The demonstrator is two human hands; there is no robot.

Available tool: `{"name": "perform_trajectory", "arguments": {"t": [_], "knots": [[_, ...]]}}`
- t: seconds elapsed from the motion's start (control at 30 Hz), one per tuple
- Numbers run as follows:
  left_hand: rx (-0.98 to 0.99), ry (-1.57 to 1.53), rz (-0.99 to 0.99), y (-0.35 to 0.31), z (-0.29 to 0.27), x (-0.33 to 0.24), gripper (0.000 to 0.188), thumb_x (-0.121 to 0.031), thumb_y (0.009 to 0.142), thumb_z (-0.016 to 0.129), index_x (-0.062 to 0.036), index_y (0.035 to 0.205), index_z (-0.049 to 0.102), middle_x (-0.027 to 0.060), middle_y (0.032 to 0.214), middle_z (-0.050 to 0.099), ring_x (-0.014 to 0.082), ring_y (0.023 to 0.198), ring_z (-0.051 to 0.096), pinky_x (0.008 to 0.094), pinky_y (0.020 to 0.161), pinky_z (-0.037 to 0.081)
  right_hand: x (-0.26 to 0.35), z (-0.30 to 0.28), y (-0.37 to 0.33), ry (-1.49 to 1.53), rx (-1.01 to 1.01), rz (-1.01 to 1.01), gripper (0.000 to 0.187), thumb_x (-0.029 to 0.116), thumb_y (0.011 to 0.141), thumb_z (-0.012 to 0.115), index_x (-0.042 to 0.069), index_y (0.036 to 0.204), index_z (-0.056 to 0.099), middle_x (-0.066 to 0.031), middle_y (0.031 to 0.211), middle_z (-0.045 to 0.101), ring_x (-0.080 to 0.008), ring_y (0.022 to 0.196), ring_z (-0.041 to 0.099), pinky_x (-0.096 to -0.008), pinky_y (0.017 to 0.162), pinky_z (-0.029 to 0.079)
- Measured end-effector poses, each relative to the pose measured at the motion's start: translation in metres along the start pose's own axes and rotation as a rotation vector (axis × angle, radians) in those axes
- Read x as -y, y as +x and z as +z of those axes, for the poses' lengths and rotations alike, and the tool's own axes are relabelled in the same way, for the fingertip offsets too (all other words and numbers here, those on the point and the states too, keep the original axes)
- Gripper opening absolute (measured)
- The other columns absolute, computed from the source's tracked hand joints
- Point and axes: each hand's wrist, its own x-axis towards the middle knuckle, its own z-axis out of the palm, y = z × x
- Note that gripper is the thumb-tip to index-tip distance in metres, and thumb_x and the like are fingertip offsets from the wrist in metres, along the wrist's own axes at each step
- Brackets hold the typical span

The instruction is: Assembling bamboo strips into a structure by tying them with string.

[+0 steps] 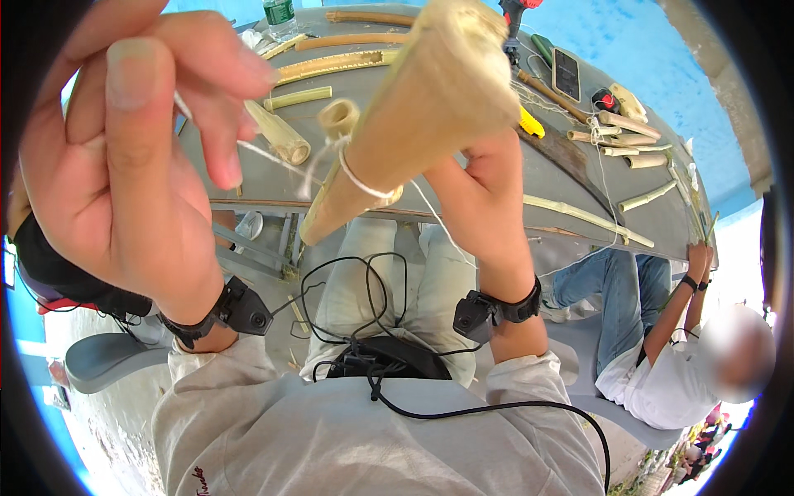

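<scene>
My right hand [492, 194] is closed around a thick bamboo tube [426, 107], held up tilted close to the camera; the tube hides part of its fingers. White string [370, 189] loops around the tube and shows a blurred knot at its left side. From there it runs taut to my left hand [136, 157], whose curled fingers grip it, with the thumb raised. A loose length of string hangs below the tube toward my right wrist. Behind the knot shows a short hollow bamboo piece [337, 118]; whether it is joined to the tube I cannot tell.
On the grey table [463, 217] lie split bamboo strips [339, 62], a bamboo section [277, 136], a yellow-handled tool [531, 124], a phone [566, 74], a drill [514, 16] and a bottle [279, 16]. At the right, another person [653, 355] holds thin stalks.
</scene>
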Motion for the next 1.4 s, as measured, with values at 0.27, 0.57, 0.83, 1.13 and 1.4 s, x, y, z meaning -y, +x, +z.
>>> {"name": "perform_trajectory", "arguments": {"t": [0.27, 0.57, 0.83, 1.13, 1.4], "knots": [[-0.064, -0.011, 0.046, 0.004, 0.015, -0.005, 0.025, -0.004, 0.103, 0.045, 0.0116, 0.122, 0.05, 0.0211, 0.089, 0.067, 0.0126, 0.053, 0.046, 0.0315, 0.056, 0.047, 0.007, 0.005, 0.006, 0.105, 0.027, 0.438, 0.019, 0.015, 0.099, 0.059, -0.002, 0.093, 0.062, -0.0063, 0.066, 0.066, -0.009, 0.055, 0.06, -0.0242, 0.051, 0.043], [-0.003, -0.011, -0.213, -0.003, 0.045, 0.066, 0.019, -0.011, 0.104, 0.05, 0.0033, 0.114, 0.058, 0.0094, 0.083, 0.066, 0.0085, 0.06, 0.048, 0.0228, 0.061, 0.043, -0.067, 0.016, 0.022, 0.016, -0.158, 0.453, 0.027, 0.019, 0.1, 0.055, -0.005, 0.088, 0.059, -0.0092, 0.06, 0.055, -0.0161, 0.055, 0.05, -0.0328, 0.055, 0.042], [0.285, 0.073, -0.518, -0.054, 0.062, 0.119, 0.017, -0.016, 0.098, 0.061, -0.0042, 0.11, 0.061, 0.0005, 0.075, 0.047, 0.0122, 0.068, 0.04, 0.0272, 0.064, 0.038, -0.115, 0.017, 0.0, -0.011, -0.102, 0.504, 0.028, 0.02, 0.103, 0.05, -0.003, 0.089, 0.057, -0.0113, 0.075, 0.054, -0.0185, 0.064, 0.05, -0.0359, 0.063, 0.044], [0.237, 0.042, -0.66, -0.074, 0.07, 0.127, 0.054, -0.018, 0.09, 0.069, -0.0102, 0.136, 0.042, 0.0021, 0.071, 0.05, 0.0149, 0.066, 0.043, 0.0286, 0.064, 0.04, -0.104, 0.018, -0.003, 0.303, -0.148, 0.725, 0.026, 0.023, 0.104, 0.049, 0.003, 0.091, 0.057, -0.0032, 0.08, 0.058, -0.0125, 0.071, 0.06, -0.0266, 0.059, 0.048], [0.291, 0.03, -0.518, -0.038, 0.059, 0.153, 0.032, -0.002, 0.092, 0.056, -0.0084, 0.124, 0.058, -0.0064, 0.068, 0.042, 0.0018, 0.062, 0.033, 0.0209, 0.056, 0.027, -0.094, 0.011, 0.013, 0.155, -0.004, 0.58, 0.025, 0.022, 0.1, 0.055, -0.003, 0.102, 0.061, -0.0101, 0.106, 0.057, -0.0172, 0.079, 0.065, -0.0313, 0.068, 0.059]]}}
